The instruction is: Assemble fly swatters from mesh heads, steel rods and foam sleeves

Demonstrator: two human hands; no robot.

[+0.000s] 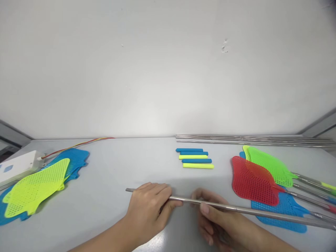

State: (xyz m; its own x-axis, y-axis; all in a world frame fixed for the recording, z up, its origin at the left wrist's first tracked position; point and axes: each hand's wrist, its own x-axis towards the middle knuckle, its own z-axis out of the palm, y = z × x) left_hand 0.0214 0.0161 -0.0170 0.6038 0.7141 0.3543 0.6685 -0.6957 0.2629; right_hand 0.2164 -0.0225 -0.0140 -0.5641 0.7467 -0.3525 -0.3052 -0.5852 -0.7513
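A long thin metal rod (252, 210) lies across my front, running from left of centre to the right edge. My left hand (151, 208) is wrapped over it near its left end, and a short tip sticks out past the knuckles. Further right, my right hand (214, 217) holds the same rod between thumb and curled fingers. Just beyond the hands lie several short blue and yellow plastic handle sleeves (198, 166) in a row. Right of my right hand, assembled fly swatters overlap: a red one (253, 182), a green one (270, 164) and a blue one (283, 218).
At the left, loose yellow swatter heads (39, 185) overlap blue ones (76, 159). A white box (21, 166) with a red and yellow cable (78, 144) stands beside them. Several metal rods (223, 141) lie along the white back wall (157, 70) at right.
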